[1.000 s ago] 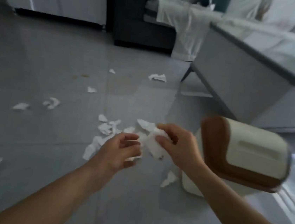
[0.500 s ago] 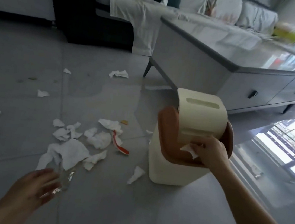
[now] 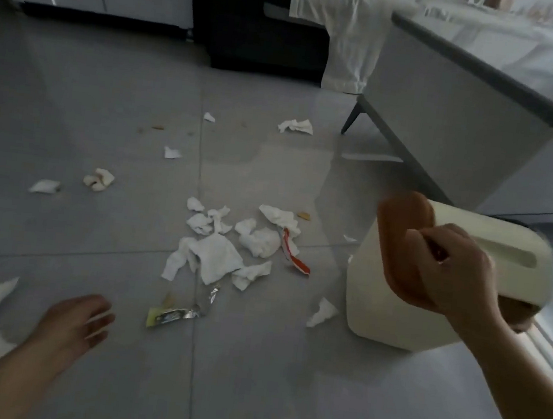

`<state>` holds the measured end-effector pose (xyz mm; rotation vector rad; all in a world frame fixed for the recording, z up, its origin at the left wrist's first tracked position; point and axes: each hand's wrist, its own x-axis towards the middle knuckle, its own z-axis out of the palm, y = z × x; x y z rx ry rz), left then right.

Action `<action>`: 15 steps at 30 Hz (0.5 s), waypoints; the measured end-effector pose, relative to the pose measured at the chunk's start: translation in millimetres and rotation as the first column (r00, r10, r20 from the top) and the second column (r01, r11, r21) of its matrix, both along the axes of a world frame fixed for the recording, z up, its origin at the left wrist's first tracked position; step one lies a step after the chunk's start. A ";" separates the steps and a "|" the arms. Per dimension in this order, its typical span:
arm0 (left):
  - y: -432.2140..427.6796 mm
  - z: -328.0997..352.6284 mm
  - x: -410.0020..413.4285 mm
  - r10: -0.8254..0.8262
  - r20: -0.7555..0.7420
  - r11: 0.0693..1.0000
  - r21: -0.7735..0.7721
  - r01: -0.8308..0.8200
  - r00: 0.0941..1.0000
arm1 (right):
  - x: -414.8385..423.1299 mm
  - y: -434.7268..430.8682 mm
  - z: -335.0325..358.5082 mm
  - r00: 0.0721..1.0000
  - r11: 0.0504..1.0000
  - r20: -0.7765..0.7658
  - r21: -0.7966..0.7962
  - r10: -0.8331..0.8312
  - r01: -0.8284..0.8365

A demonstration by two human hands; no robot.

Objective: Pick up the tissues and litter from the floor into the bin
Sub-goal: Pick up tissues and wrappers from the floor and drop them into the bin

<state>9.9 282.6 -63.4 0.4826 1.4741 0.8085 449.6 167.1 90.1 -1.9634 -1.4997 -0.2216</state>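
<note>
Most of the mess is still on the floor (image 3: 247, 395), but the wad of tissue I was pinching at the bin (image 3: 391, 305) half a second ago is gone from my fingers, so I judge that handful has dropped through the swing lid (image 3: 490, 254). That is one load done out of many. My right hand (image 3: 450, 274) still sits at the lid's brown rim, fingers curled loosely against it; I see no paper in them, though whether they press the flap or merely rest on it I cannot tell. My left hand (image 3: 72, 324) hangs low over the tiles well left of the bin, fingers spread and relaxed, holding nothing and touching nothing I can make out. Just beyond its fingertips, towards the bin, lies a foil wrapper (image 3: 173, 316) with a yellow-green end. Further from me, left of the bin, is the main tissue pile (image 3: 218, 254) with a red and white wrapper (image 3: 292, 252) at its bin-side edge. One small scrap (image 3: 322, 312) lies just beside the bin's base. Stray tissues are scattered far left of the bin, and a crumpled one (image 3: 296, 126) sits near the cabinet leg (image 3: 351, 118) beyond it. My next reach should probably be the foil wrapper, since the empty hand is nearest to it.
</note>
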 end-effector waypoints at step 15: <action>-12.6 -27.6 39.6 -0.080 -0.160 0.997 -0.007 0.080 0.984 | -48.5 63.5 -229.6 0.998 0.507 0.018 -0.862 0.067 -0.018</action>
